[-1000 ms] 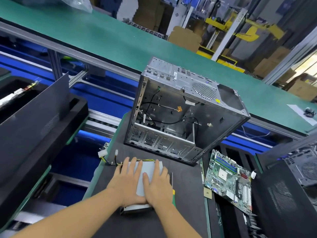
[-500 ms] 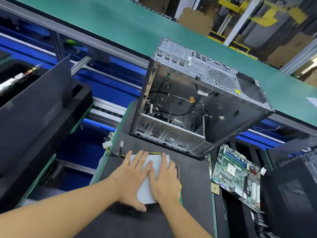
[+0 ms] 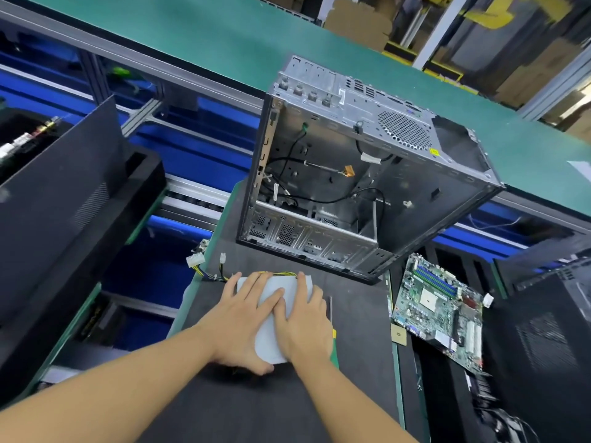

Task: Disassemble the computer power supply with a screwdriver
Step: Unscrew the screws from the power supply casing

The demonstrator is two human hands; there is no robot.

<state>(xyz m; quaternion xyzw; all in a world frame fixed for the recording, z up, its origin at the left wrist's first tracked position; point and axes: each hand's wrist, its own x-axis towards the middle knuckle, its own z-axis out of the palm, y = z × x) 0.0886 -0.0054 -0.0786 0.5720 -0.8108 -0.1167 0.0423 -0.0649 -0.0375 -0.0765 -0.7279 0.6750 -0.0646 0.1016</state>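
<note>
Since the earlier frame both hands have slid a little toward the far edge of the grey metal power supply box [image 3: 277, 283], and the left thumb has come round its near corner.

The left hand [image 3: 243, 318] lies on top of the box with its fingers spread and straight, the thumb hooked against the near corner, so it holds the box between fingers and thumb. The right hand [image 3: 303, 324] rests palm down on the right part of the top, fingers relaxed and flat, pressing and gripping nothing; its index finger touches the left fingers. The box sits on the dark grey mat of the counter [image 3: 287, 407], near the middle.

Just right of the right hand lies a slim metal-shafted screwdriver [image 3: 331, 310], a bit of its yellow and green handle showing at the edge of the hand.

From the far side of the box a bundle of yellow and black wires [image 3: 281, 274] runs left to a white plastic connector [image 3: 195, 259] hanging over the counter's edge.

Beyond the box stands an open grey steel computer case [image 3: 351, 187], tilted, loose black cables inside. To its right a green motherboard [image 3: 438, 305] lies off the mat. Black panels [image 3: 64, 203] lean at the left. Farthest off runs a long green conveyor belt [image 3: 224, 43].
</note>
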